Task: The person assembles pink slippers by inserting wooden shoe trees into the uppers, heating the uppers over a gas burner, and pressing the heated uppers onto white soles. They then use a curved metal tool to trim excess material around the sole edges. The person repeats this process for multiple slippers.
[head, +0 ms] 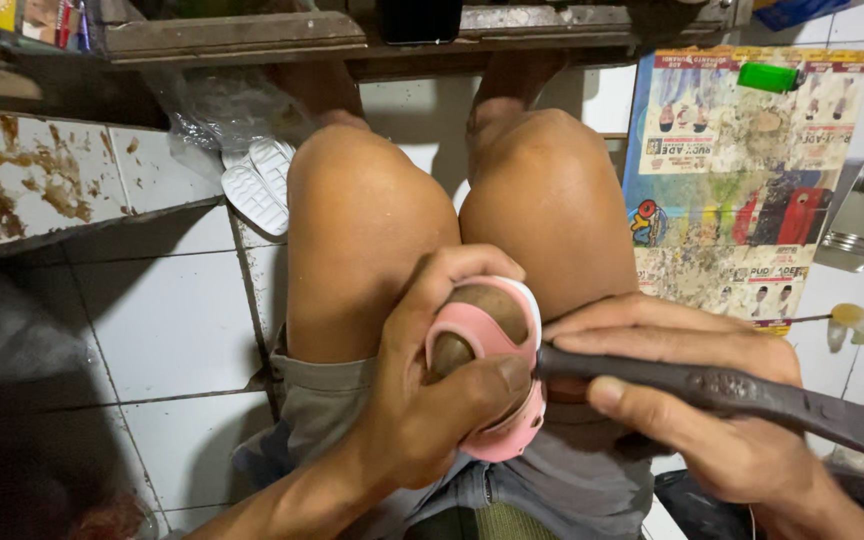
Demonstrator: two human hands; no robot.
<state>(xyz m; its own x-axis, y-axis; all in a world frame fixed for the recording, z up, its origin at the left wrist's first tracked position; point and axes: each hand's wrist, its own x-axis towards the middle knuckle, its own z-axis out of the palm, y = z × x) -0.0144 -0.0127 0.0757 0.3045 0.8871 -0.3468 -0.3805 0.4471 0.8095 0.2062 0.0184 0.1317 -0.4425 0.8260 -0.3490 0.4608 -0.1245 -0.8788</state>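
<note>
Clearly both grips are closed: left hand clasps a pink sandal, right hand clenches a dark tool.

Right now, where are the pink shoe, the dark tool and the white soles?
pink shoe [500,335]: head view, pink strap.
dark tool [742,392]: head view, mid-handle.
white soles [257,185]: head view, ribbed underside.
</note>
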